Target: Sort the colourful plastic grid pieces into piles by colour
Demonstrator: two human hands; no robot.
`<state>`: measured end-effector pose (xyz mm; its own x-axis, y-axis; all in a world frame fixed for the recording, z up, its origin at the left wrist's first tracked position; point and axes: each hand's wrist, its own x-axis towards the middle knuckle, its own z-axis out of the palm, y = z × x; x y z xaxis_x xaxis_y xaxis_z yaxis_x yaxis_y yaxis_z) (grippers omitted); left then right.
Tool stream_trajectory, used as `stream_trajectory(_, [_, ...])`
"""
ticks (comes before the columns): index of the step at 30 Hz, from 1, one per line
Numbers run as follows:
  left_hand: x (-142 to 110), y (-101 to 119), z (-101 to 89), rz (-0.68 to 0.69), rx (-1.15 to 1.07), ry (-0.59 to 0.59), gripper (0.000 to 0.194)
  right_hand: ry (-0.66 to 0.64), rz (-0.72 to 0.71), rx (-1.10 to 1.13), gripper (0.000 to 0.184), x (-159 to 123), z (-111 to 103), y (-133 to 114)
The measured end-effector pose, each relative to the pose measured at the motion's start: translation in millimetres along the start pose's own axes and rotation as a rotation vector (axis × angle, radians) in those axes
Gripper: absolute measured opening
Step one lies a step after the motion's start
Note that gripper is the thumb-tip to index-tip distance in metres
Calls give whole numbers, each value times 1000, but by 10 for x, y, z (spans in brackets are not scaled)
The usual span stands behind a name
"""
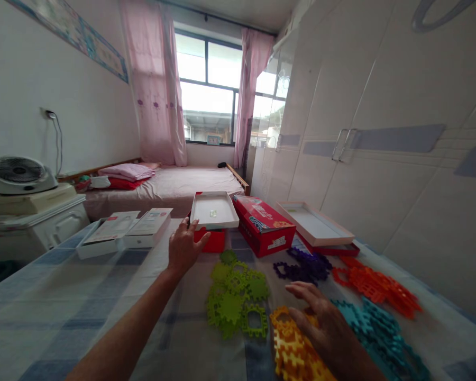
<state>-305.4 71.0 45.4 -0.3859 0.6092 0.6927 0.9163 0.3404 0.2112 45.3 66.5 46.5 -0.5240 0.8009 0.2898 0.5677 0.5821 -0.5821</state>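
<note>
My left hand [183, 245] reaches forward with its thumb and fingers apart, at the near left corner of a white shallow box lid [214, 210]. The lid rests over a red box [214, 241]; whether my fingertips touch either one I cannot tell. Over the heap of yellow gear-edged plastic pieces [291, 346] hovers my right hand [319, 320], fingers loosely stretched and nothing in them. Left of that heap lie lime green pieces [228, 307]. Dark purple pieces [305, 266] sit beyond my right hand, with orange-red pieces [381, 286] and teal pieces [384, 333] to its right.
A red printed carton [264, 222] stands at the table's far side, beside an open pale tray [317, 225]. Two white boxes [148, 228] are at the far left. A bed [190, 180] lies beyond the table, and a white wardrobe [373, 174] lines the right.
</note>
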Motion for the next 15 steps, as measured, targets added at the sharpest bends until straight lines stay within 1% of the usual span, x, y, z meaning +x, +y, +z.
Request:
stream_trajectory(3, [110,-89,-13,37,-37,-71,37,55,5,-3,33,-41,-21,37])
stream_trajectory(5, [183,-216,-18,54,-99,-52,31,81,17,-3,33,-73,-57,62])
stream_trajectory(7, [235,-371,-24,63,-129,-23,30,102,35,-6,33,-112,-110,101])
stream_trajectory(10, [226,-541,-67,54,-123,-38,28,141,80,-23,34,-176,-214,185])
stream_trajectory(11, [194,-550,-98,52,-117,-13,28,156,95,-31,34,-195,-254,219])
stream_trajectory(12, [147,-528,-138,51,-114,39,30,169,108,-38,34,-212,-293,253])
stream_trajectory(13, [86,-471,-183,54,-118,107,33,180,119,-43,34,-223,-333,290])
stream_trajectory(15, [-76,-268,-277,78,-171,226,41,200,137,-48,33,-221,-409,367])
